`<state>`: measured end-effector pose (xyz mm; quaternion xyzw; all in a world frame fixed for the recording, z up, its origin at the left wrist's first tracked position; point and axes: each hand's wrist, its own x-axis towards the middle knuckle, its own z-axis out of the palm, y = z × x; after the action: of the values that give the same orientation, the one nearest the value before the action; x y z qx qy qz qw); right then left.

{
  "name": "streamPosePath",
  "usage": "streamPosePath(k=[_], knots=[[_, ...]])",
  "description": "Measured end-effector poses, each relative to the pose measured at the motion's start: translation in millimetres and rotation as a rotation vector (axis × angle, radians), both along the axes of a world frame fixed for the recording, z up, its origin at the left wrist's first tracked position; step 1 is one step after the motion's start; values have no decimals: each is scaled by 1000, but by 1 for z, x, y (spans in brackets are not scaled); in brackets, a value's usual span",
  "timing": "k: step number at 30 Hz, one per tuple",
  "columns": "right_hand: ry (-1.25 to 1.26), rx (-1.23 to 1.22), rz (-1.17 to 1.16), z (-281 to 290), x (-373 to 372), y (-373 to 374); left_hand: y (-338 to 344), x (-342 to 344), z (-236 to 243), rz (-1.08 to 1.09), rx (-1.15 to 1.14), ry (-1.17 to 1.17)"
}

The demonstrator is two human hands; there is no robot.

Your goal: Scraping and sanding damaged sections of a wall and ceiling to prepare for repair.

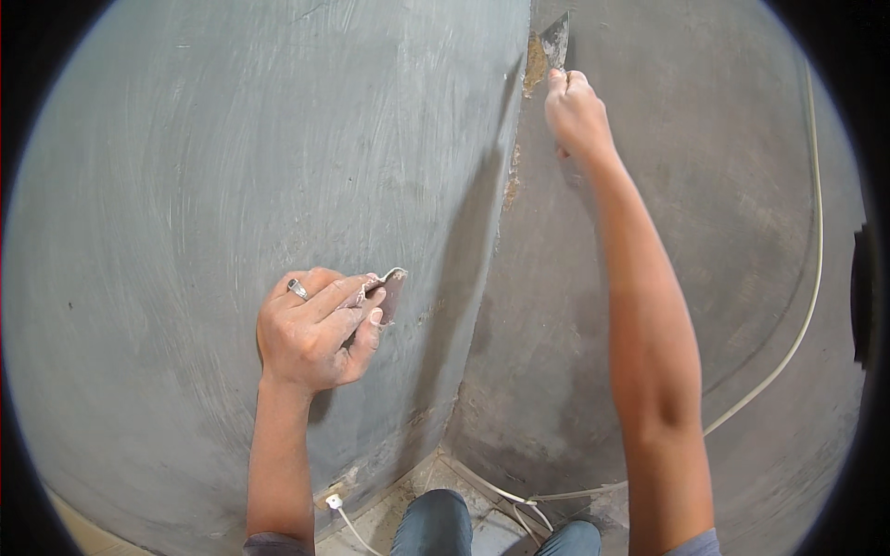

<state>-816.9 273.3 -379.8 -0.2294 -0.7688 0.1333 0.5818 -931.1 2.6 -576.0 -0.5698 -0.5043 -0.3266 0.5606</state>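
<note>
High in the corner between two grey walls, my right hand is closed round a putty knife. Its whitish-smeared blade points up, beside a bare brownish patch along the corner line; the handle is hidden in my fingers. Lower, in front of the left wall, my left hand wears a ring and grips a small flat brownish piece. White paste-like matter edges that piece, and I cannot make out its exact kind.
A white cable curves down the right wall toward the floor corner. A white plug with a cord sits low on the left wall. My knees show at the bottom. Something dark stands at the right rim.
</note>
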Motion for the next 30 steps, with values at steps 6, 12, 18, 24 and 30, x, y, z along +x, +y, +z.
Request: streamPosePath(k=[6, 12, 18, 24, 30], knots=[[-216, -3, -105, -12, -3, 18, 2, 1, 2, -23, 2, -6], [-257, -58, -60, -60, 14, 3, 1, 0, 1, -39, -6, -3], [-178, -53, 10, -29, 24, 3, 3, 0, 0, -57, -14, 3], [-212, -88, 68, -51, 19, -3, -5, 0, -2, -39, -15, 2], [-172, -99, 27, -31, 28, 6, 3, 2, 0, -62, -10, 14]])
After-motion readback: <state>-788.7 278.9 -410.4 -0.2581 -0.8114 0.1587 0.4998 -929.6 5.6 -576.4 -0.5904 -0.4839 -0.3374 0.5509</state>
